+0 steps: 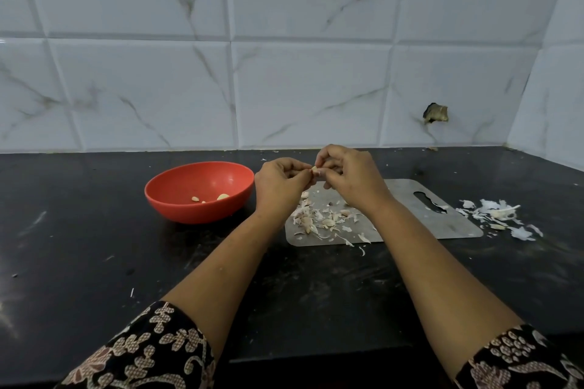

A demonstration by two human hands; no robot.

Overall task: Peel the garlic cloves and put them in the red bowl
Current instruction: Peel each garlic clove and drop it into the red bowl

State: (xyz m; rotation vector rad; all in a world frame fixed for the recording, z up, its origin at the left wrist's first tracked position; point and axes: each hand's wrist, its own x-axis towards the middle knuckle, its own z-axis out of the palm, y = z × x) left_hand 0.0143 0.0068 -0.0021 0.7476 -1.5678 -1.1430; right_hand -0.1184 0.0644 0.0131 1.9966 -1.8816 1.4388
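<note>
- The clove (314, 170) is pinched between both my hands, held in the air above the far left corner of the board (401, 199).
- My left hand (279, 181) grips its left end with curled fingers (300, 168). My right hand (350, 178) pinches the right end, and I judge it is picking at the skin.
- The clove is small and pale. Its long axis seems to run left to right, though I cannot be sure.
- The bowl (196, 211) lies just left of the clove, so my left hand is nearer for the drop.
- It is smooth, red and round, and holds a few peeled cloves (222, 197).
- The board is flat, dull metal with a slot handle. Unpeeled cloves and papery skins (316, 219) are heaped on its near left part.
- More white skins (499, 215) lie right of the board on the worktop (94, 246), which is dark and scuffed.
</note>
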